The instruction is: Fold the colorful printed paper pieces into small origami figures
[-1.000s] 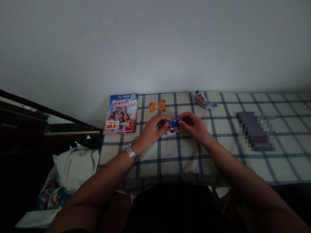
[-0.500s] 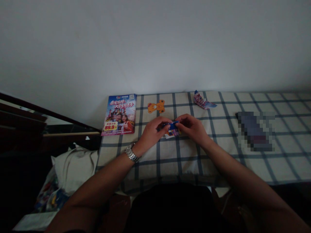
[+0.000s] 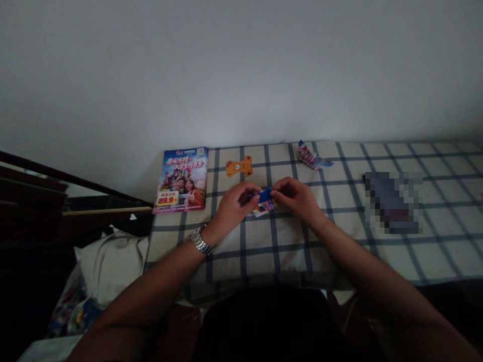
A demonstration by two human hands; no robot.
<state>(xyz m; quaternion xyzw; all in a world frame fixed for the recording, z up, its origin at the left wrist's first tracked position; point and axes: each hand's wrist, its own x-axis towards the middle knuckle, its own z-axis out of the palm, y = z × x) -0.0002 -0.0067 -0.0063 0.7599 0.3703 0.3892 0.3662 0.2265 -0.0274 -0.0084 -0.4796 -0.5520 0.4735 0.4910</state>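
A small folded piece of blue paper (image 3: 264, 195) is pinched between the fingertips of my left hand (image 3: 236, 208) and my right hand (image 3: 296, 198), just above the checked tablecloth (image 3: 320, 256). Right under it lies a multicoloured paper scrap (image 3: 264, 207), partly hidden by the hands. A silver metal wristwatch (image 3: 200, 240) sits on my left wrist. An orange teddy-bear paper cutout (image 3: 239, 166) lies beyond my left hand, and a crumpled red, white and blue paper (image 3: 311, 157) lies beyond my right hand.
A glossy travel brochure (image 3: 180, 180) lies at the table's left edge. A pixelated, unidentifiable flat object (image 3: 392, 202) lies to the right. A white wall (image 3: 241, 75) backs the table. A pale cloth bundle (image 3: 109, 266) and dark furniture lie below the left edge.
The whole scene has drifted slightly left in view. My hands stay close together on the blue paper, which has shifted a little with them and covers less of the scrap beneath.
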